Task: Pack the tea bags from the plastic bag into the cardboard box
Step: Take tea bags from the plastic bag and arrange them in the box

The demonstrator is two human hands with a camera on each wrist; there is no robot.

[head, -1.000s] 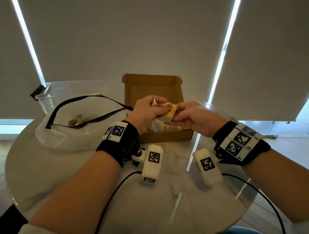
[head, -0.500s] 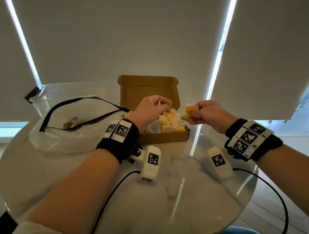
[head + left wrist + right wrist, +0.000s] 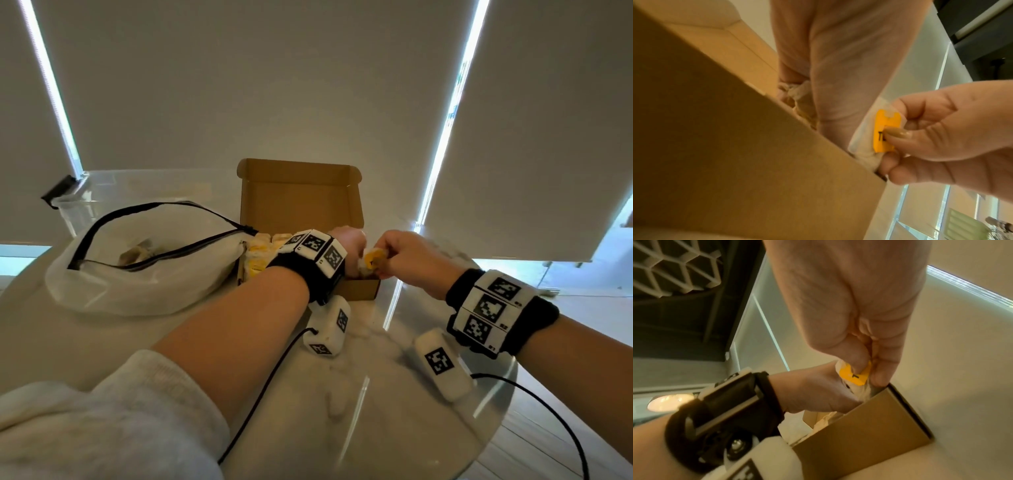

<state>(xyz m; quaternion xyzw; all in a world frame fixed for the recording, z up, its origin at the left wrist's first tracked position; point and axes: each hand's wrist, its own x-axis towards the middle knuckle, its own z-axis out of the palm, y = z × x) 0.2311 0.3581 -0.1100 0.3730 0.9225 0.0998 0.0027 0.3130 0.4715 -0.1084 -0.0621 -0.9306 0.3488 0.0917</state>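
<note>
An open cardboard box (image 3: 301, 202) stands mid-table with its lid up, and several yellow-tagged tea bags (image 3: 260, 251) lie in it. My left hand (image 3: 352, 245) reaches down into the box's near right corner, fingers curled on a crumpled white tea bag (image 3: 797, 88). Just right of it, my right hand (image 3: 385, 260) pinches another tea bag by its yellow tag (image 3: 371, 260) at the box's right wall. The same tag (image 3: 885, 131) sits under the right thumb (image 3: 900, 138), and it (image 3: 855, 374) hangs just above the box rim (image 3: 890, 389). The plastic bag (image 3: 144, 284) lies left, a few tea bags (image 3: 137, 251) inside.
A clear plastic bin (image 3: 78, 205) stands behind the bag at the back left. The round marble table (image 3: 85, 349) ends close on the right, with floor beyond. Black cables (image 3: 267, 377) run from both wrists across the near tabletop.
Both hands have dropped from above the box to its near right corner. The left hand has gone into the box. The right hand still pinches its tea bag.
</note>
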